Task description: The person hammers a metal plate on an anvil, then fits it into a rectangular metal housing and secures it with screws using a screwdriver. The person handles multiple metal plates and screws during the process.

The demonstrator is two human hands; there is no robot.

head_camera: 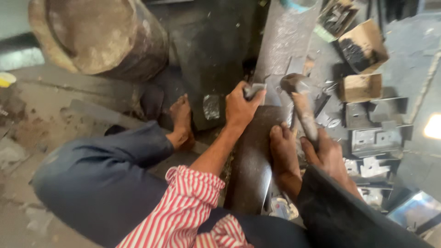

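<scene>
Metal piece (254,89), small, grey and flat, sits pinched between the thumb and fingers of the left hand (241,108), which holds it down on the top end of a dark, worn iron block (251,160) that runs between the person's legs. The right hand (328,154) is curled tight around the wooden handle of a hammer (301,103); the rounded steel head hangs just beside the piece, to its right, slightly blurred, so whether it touches the block at this instant is hard to say. A bare foot (285,156) rests on the right edge of the block close to the hammer hand, and the other foot (181,121) lies on the floor to the left, beyond a knee in blue trousers (101,179). The left forearm comes out of a red-and-white striped sleeve (183,211).

As for progress, the work looks to be in the middle of a batch. To the right of the block lie many similar flat, punched metal parts (374,140), stacked and scattered, along with open cardboard boxes (363,46) holding dark small pieces; which of these are finished and which are waiting cannot be told from this view. The piece in hand shows no clear bend or mark, so its own shaping seems early or partway. A large rusty drum (98,36) stands on the floor at upper left.
</scene>
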